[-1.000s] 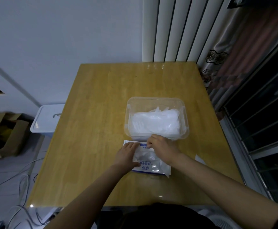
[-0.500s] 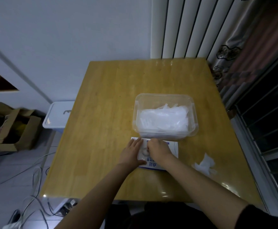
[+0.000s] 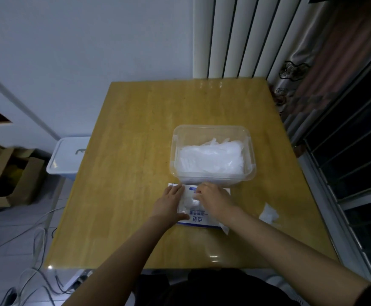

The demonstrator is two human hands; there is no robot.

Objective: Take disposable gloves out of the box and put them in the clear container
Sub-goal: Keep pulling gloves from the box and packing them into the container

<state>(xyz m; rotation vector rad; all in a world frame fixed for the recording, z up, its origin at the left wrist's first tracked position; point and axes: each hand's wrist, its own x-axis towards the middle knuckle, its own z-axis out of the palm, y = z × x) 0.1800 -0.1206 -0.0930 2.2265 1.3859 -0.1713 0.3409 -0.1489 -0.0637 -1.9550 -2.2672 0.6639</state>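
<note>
The thin gloves cling together, so one pull could bring out a big clump or drag the light paper box [image 3: 196, 219] along. The left hand [image 3: 170, 203] lies flat and wide on the box, pressing it down. The right hand [image 3: 212, 198], just beside it, pinches a crinkly white glove [image 3: 193, 200] at the opening. Just past both hands sits the clear container [image 3: 211, 128], made of smooth plastic, with a soft pile [image 3: 211, 157] inside.

Box [image 3: 199, 219] lies before container [image 3: 211, 127] of gloves [image 3: 211, 157]; rightward, perhaps a loose glove [image 3: 268, 214].
</note>
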